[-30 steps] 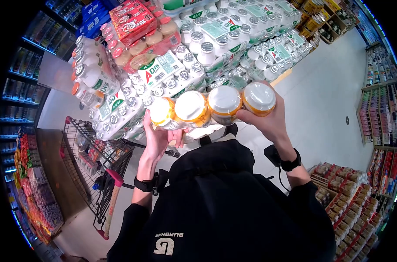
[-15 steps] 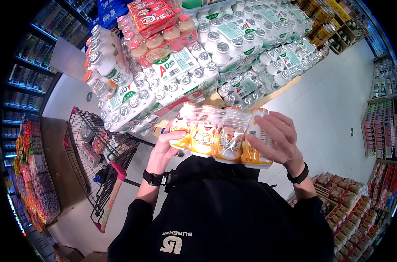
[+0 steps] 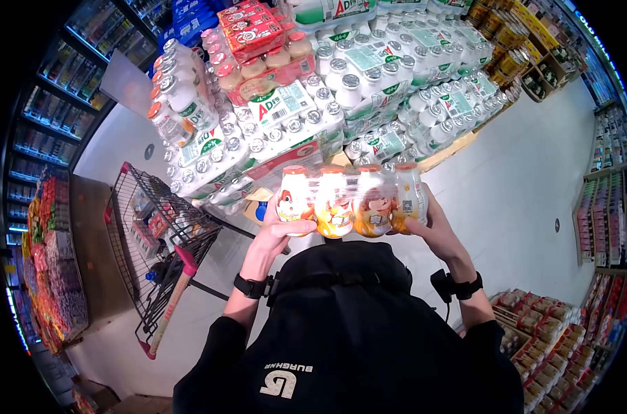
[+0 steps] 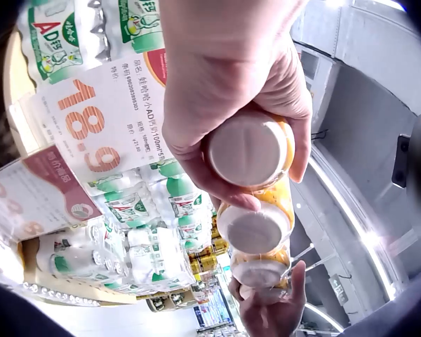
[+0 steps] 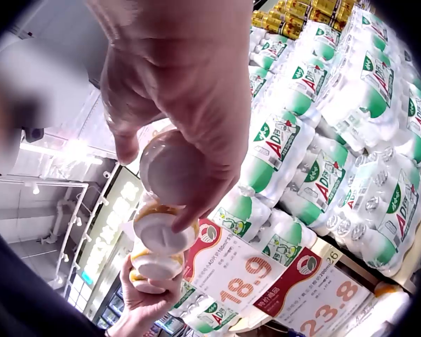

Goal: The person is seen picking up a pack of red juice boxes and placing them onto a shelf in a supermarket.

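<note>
A shrink-wrapped pack of small drink bottles (image 3: 355,203), with orange caps and orange-and-white cartoon labels, is held up in front of my body. In the head view its caps point away from me and the labels face me. My left hand (image 3: 273,238) grips the left end bottle, thumb across its label. At the other end my right hand (image 3: 434,224) grips the last bottle, its thumb low on the front. Seen from the left wrist, fingers wrap the nearest bottle beside its white base (image 4: 249,151). The right wrist view shows fingers curled round the end bottle (image 5: 172,168).
Beyond the pack stands a display of white milk-drink multipacks (image 3: 279,114) with red boxes (image 3: 248,31) on top. Price signs (image 5: 245,281) hang along its edge. A wire shopping cart (image 3: 162,241) with goods stands at left. Packaged goods (image 3: 548,338) are stacked at right.
The pack has turned from white bases facing up to labels facing me. My right hand, fingers spread half a second ago, now grips its end again. The left hand keeps hold.
</note>
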The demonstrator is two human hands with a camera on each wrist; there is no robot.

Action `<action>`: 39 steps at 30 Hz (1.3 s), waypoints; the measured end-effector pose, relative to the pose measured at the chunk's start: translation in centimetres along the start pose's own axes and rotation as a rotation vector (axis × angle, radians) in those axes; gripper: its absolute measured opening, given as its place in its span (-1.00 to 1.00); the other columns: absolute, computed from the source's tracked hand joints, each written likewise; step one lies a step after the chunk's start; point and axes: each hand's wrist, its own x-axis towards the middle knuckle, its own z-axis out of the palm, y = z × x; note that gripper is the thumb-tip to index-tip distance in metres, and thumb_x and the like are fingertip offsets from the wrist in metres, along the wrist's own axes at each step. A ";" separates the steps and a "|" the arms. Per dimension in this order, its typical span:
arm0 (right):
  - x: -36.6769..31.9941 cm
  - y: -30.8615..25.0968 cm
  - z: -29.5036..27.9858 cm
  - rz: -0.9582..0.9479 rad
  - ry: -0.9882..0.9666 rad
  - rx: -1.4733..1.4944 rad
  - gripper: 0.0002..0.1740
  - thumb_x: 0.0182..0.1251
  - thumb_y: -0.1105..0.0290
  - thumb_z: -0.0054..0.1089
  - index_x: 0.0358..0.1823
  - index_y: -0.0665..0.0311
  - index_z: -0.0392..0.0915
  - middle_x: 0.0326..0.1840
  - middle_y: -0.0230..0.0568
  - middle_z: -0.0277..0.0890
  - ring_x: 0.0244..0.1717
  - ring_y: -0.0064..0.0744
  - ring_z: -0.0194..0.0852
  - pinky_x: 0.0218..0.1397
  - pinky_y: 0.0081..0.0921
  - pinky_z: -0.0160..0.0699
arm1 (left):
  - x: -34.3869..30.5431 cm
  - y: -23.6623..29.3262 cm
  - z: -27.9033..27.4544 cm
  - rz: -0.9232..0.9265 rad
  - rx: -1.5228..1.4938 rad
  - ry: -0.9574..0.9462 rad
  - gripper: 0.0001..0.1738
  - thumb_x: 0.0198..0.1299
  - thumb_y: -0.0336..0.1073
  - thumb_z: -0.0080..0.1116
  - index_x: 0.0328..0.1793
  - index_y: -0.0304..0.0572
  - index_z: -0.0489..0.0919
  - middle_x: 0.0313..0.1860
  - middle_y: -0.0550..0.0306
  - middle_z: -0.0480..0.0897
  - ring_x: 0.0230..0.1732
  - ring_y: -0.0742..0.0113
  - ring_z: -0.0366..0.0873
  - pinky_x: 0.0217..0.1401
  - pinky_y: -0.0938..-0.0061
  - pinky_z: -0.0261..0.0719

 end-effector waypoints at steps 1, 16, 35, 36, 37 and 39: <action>-0.5 0.0 0.3 0.015 0.027 -0.046 -0.03 0.18 0.43 0.49 0.53 0.31 0.03 0.27 -0.12 0.41 0.25 -0.30 0.50 0.27 -0.23 0.65 | 0.2 -0.1 0.5 0.010 0.061 0.017 -0.06 -0.27 -0.61 0.58 0.37 -0.30 0.40 0.12 0.08 0.64 0.11 0.29 0.64 0.19 0.37 0.64; -12.1 4.8 -2.6 -0.005 0.292 -0.131 -0.18 0.04 0.26 0.63 0.30 0.35 0.36 0.09 -0.20 0.57 0.10 -0.42 0.58 0.21 -0.43 0.56 | -1.2 -3.8 9.1 -0.030 0.405 -0.073 -0.25 -0.15 -0.40 0.64 0.23 -0.30 0.51 0.02 0.12 0.67 0.01 0.40 0.64 0.18 0.45 0.57; -14.5 12.3 2.1 -0.114 0.196 0.246 -0.11 -0.11 0.39 0.67 0.31 0.36 0.39 0.11 -0.20 0.57 0.05 -0.45 0.60 0.20 -0.44 0.56 | -10.7 -10.2 8.8 -0.090 -0.062 0.037 -0.32 0.48 -0.01 0.04 0.57 -0.19 0.18 0.51 0.05 0.35 0.51 0.20 0.31 0.59 0.15 0.22; -14.1 11.5 2.9 -0.133 0.146 0.127 -0.10 -0.10 0.39 0.67 0.32 0.37 0.38 0.11 -0.19 0.59 0.06 -0.45 0.61 0.20 -0.44 0.56 | -10.7 -9.8 8.4 -0.081 -0.152 0.077 -0.31 0.49 0.02 0.02 0.57 -0.18 0.18 0.51 0.06 0.35 0.51 0.19 0.31 0.59 0.14 0.23; -13.6 10.5 3.7 -0.154 0.097 0.008 -0.09 -0.09 0.38 0.68 0.34 0.38 0.38 0.12 -0.18 0.61 0.07 -0.45 0.62 0.20 -0.44 0.56 | -10.8 -9.4 7.7 -0.073 -0.243 0.115 -0.30 0.49 0.05 0.01 0.57 -0.17 0.17 0.51 0.06 0.35 0.51 0.18 0.31 0.58 0.14 0.23; -12.6 8.1 5.6 -0.243 0.009 -0.232 -0.03 -0.09 0.35 0.70 0.39 0.39 0.35 0.13 -0.11 0.65 0.11 -0.48 0.63 0.19 -0.44 0.56 | -10.7 -8.4 6.5 -0.060 -0.368 0.193 -0.26 0.49 0.19 -0.11 0.59 -0.13 0.16 0.51 0.06 0.35 0.51 0.16 0.30 0.58 0.12 0.23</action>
